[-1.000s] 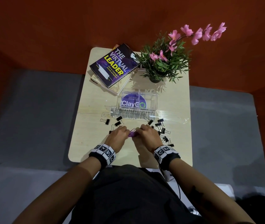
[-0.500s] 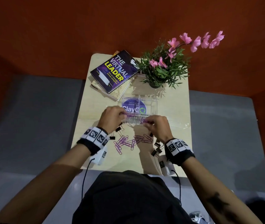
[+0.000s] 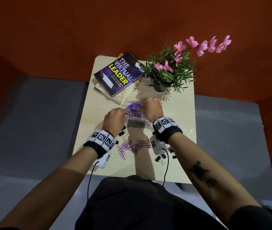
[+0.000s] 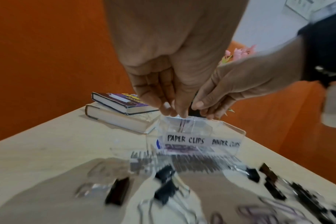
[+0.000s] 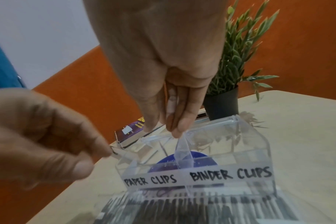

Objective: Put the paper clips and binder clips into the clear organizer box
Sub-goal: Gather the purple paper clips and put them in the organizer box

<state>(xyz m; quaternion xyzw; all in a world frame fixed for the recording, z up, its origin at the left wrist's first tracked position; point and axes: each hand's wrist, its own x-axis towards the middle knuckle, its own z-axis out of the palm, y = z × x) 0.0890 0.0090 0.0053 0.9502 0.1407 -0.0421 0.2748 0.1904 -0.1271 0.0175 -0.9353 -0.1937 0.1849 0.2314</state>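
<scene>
The clear organizer box, labelled PAPER CLIPS on its left half and BINDER CLIPS on its right, stands mid-table. Both hands hover over it. My right hand points straight fingers down above the divider. A purple blur of paper clips shows beside them over the left compartment. My left hand has its fingertips drawn together at the box's left rim; I cannot tell what they hold. More purple paper clips and black binder clips lie on the table nearer me.
A clear striped plastic sheet lies just in front of the box. Stacked books sit at the back left. A potted plant with pink flowers stands at the back right. More binder clips lie under my right wrist.
Both hands rose from the clip pile near the table's front edge and moved forward to the box with purple paper clips between them. The right hand now reaches further over the box.
</scene>
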